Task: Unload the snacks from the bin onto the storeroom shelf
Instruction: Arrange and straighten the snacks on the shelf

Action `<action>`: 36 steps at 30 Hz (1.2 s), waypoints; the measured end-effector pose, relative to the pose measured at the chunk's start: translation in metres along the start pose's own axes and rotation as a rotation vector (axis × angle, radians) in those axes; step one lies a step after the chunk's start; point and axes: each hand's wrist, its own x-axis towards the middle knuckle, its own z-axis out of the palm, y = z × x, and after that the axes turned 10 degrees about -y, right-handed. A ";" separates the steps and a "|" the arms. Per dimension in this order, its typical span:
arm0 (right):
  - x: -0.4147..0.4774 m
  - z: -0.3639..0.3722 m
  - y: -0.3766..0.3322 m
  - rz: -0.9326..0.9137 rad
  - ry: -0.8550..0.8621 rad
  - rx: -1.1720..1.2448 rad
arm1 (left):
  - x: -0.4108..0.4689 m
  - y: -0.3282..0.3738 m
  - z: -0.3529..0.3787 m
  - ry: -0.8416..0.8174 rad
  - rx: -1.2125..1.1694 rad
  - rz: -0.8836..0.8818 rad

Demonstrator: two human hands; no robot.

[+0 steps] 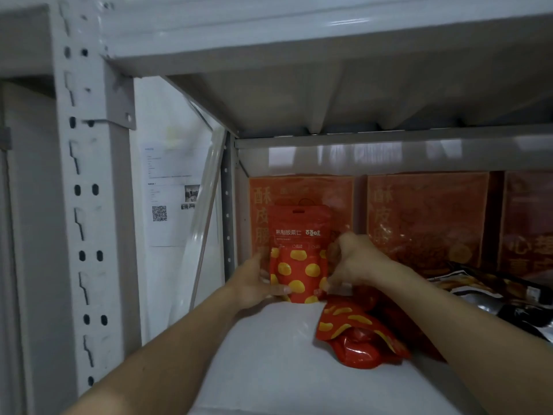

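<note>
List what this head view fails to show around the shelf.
All head view.
Bin: out of frame.
Wall notice: print too small and blurred.
Upright pouch: side edges covered by left hand and right hand.
Left orange box: lower front hidden behind the pouch.
Dark packets: cut off by the right edge, dim.

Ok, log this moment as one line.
step: red pouch onto shelf | left hand: holds its left edge | right hand: grips its right edge | pose: upright | second red pouch: lying alongside

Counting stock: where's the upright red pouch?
In the head view the upright red pouch stands at the left end of the shelf, held between the left hand and right hand, before an orange box.
</note>
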 end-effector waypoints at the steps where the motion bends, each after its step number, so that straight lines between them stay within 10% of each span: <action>1: -0.006 -0.005 -0.001 -0.010 0.014 0.002 | -0.005 0.004 -0.001 0.036 0.071 -0.008; 12: -0.063 -0.033 0.029 -0.002 0.143 0.054 | -0.045 0.037 0.022 0.200 0.026 0.002; 36: -0.075 -0.027 0.055 0.206 0.126 0.331 | -0.047 0.045 0.080 -0.073 -0.046 -0.103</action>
